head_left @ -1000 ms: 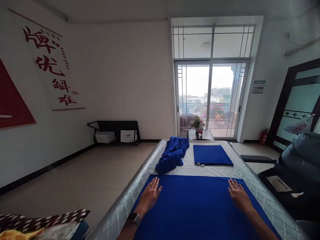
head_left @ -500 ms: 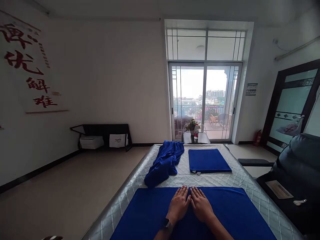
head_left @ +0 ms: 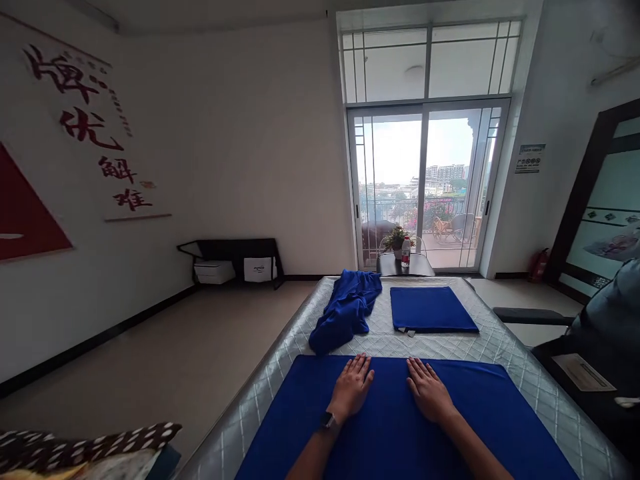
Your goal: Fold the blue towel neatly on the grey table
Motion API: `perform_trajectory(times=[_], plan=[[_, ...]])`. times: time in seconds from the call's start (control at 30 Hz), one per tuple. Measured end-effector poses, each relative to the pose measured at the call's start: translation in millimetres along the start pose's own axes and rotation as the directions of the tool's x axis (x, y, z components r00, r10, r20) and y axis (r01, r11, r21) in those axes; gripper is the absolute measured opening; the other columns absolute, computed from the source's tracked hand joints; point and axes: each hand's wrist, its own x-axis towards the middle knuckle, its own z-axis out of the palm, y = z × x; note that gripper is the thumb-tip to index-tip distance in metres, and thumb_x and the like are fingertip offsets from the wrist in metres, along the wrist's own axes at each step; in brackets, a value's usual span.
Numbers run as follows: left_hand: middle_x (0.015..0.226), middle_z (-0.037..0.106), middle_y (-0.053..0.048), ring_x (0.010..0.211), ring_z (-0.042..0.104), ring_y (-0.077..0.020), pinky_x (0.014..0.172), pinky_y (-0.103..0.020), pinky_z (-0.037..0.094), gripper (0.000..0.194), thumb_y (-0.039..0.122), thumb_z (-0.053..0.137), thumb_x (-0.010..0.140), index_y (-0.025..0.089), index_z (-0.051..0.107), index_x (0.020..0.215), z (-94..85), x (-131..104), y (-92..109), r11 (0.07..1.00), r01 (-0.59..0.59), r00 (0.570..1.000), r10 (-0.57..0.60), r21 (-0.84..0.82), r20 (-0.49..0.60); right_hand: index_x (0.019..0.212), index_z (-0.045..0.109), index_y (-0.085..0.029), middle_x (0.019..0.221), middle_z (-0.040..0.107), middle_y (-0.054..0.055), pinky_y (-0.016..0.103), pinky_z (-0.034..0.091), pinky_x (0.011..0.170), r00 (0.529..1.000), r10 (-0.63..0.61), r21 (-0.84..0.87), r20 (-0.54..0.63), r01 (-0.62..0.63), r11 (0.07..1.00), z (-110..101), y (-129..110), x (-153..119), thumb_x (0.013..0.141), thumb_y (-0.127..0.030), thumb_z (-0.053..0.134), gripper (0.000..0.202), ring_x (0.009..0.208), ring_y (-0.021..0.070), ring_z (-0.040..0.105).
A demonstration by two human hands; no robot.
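Observation:
A large blue cloth (head_left: 387,427) lies spread flat over the near part of a quilted mattress (head_left: 380,343). My left hand (head_left: 351,385), with a watch (head_left: 327,420) at its wrist, rests palm down on the cloth close to its far edge. To the right, my right hand (head_left: 429,388) also lies flat on it, fingers stretched forward. A gap of bare cloth separates the two hands. Farther off lie a crumpled blue cloth (head_left: 347,312) on the left and a neatly folded blue cloth (head_left: 433,309) with white tags on the right.
Past the mattress, a small dark table (head_left: 415,267) carries a potted plant (head_left: 396,241) and a bottle (head_left: 406,252). A black chair (head_left: 607,313) stands close on the right. Patterned fabric (head_left: 90,447) shows at lower left. Sliding glass doors (head_left: 425,187) are at the back.
My hands have moved apart from near contact at the middle, the left one to the left and the right one to the right across the cloth. The camera view has shifted left.

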Motion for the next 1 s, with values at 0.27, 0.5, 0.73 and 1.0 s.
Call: perform_trajectory(times=[0.27,0.5,0.73,1.0], plan=[[0.154,0.046,-0.011,0.145,0.038,-0.026,0.119,-0.051,0.031,0.052,0.038,0.028,0.103,0.019,0.043,0.15,-29.4,-51,-128,0.985,0.167,0.986,-0.168,0.051,0.017,0.151,0.041,-0.017,0.16,0.035,0.008,0.046,0.021,0.122,0.977,0.17,-0.166,-0.128,-0.19,0.968,-15,146,-49,0.098,-0.048,0.017,0.066,0.149,0.0225,0.027],[0.159,0.036,-0.011,0.148,0.031,-0.0257,0.12,-0.049,0.029,0.06,0.045,0.024,0.103,0.013,0.035,0.153,-22.1,-62,-168,0.962,0.271,0.962,-0.272,0.038,0.012,0.15,0.042,-0.011,0.158,0.038,0.013,0.051,0.031,0.118,0.931,0.258,-0.206,-0.259,-0.315,0.927,-8,227,-77,0.095,-0.039,0.021,0.065,0.147,0.0252,0.031],[0.162,0.03,-0.008,0.148,0.029,-0.024,0.12,-0.045,0.028,0.062,0.05,0.025,0.103,0.019,0.029,0.156,-3.8,-63,-185,0.956,0.291,0.957,-0.292,0.037,0.001,0.154,0.033,-0.008,0.16,0.034,0.012,0.048,0.029,0.12,0.925,0.291,-0.167,-0.245,-0.336,0.927,3,236,-74,0.096,-0.047,0.017,0.072,0.148,0.0243,0.029],[0.162,0.033,-0.008,0.149,0.03,-0.0251,0.12,-0.047,0.029,0.062,0.049,0.022,0.103,0.019,0.028,0.156,11.3,-63,-197,0.955,0.286,0.958,-0.281,0.078,-0.059,0.153,0.033,-0.007,0.159,0.035,0.013,0.053,0.029,0.12,0.94,0.232,-0.213,-0.249,-0.287,0.934,7,244,-74,0.096,-0.047,0.018,0.071,0.149,0.0261,0.027]])
